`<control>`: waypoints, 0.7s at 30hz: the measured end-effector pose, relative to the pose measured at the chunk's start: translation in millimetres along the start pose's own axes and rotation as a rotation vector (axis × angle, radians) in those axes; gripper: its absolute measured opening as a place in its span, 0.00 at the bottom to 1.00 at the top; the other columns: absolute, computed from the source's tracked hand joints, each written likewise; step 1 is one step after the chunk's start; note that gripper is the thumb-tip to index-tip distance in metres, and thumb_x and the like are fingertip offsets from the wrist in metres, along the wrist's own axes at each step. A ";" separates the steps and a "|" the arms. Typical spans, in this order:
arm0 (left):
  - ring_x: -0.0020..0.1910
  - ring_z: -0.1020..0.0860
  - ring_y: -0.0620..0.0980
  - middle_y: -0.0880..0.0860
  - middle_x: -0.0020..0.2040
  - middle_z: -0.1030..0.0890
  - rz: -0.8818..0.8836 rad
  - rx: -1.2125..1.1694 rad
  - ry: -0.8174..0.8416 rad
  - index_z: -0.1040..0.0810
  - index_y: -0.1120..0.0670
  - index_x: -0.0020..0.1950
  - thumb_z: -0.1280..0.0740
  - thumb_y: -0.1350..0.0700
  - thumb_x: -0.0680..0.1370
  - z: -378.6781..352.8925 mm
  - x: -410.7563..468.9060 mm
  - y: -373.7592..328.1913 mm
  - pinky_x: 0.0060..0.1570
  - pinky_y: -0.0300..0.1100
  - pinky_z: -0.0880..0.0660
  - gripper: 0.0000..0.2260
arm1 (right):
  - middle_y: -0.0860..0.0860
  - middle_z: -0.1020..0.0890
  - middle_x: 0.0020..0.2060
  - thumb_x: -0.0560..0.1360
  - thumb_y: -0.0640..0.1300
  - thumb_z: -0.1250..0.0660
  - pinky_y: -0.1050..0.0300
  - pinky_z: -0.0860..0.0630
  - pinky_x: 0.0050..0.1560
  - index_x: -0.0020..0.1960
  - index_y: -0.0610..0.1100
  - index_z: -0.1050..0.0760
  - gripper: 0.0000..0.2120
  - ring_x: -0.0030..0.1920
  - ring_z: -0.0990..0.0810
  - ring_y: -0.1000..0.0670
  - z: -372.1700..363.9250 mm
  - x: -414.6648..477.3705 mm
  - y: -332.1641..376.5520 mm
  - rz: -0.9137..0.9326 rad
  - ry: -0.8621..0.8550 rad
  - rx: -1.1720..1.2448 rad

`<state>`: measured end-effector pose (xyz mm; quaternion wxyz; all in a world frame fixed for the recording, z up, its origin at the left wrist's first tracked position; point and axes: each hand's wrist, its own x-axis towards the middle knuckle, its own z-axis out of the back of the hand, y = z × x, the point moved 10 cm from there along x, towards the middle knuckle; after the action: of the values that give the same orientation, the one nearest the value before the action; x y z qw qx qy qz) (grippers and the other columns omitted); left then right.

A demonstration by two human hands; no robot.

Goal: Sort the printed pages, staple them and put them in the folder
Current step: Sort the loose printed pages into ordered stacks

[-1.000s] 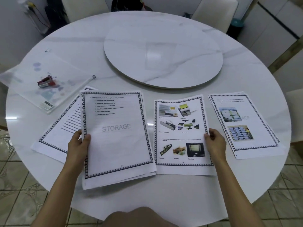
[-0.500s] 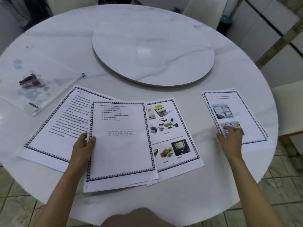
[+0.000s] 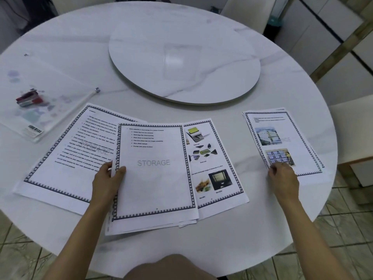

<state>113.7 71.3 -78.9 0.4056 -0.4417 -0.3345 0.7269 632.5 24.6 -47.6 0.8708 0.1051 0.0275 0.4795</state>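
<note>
**Pages spread on the table, both hands on paper**

The left hand (image 3: 107, 178) gripped a stack of pages (image 3: 155, 178) at its left edge, thumb on the top sheet marked STORAGE and fingers underneath. The stack lay over a text page (image 3: 66, 158) on its left and a picture page (image 3: 214, 158) on its right, both flat on the round white table (image 3: 60, 47). The right hand (image 3: 282, 174) was well apart from these, its curled fingers pinching the near left edge of a small pile (image 3: 286, 136) of pages with photos. At the far left lay the clear folder (image 3: 46, 110), flat, with the red stapler (image 3: 28, 99) resting on it. A round turntable (image 3: 181, 67) sat at the middle of the table.
</note>
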 end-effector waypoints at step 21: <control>0.49 0.25 0.51 0.56 0.53 0.22 -0.055 0.038 -0.051 0.28 0.55 0.65 0.36 0.56 0.78 4.0 -6.3 -9.2 0.51 0.45 0.29 0.15 | 0.47 0.19 0.40 0.75 0.36 0.35 0.54 0.24 0.44 0.48 0.39 0.20 0.06 0.41 0.21 0.48 2.3 -83.1 115.5 0.071 0.021 0.563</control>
<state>114.5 69.3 -67.2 0.4253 -0.4060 -0.3428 0.7327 492.3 14.2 -25.6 0.7896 0.3388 0.1650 0.4843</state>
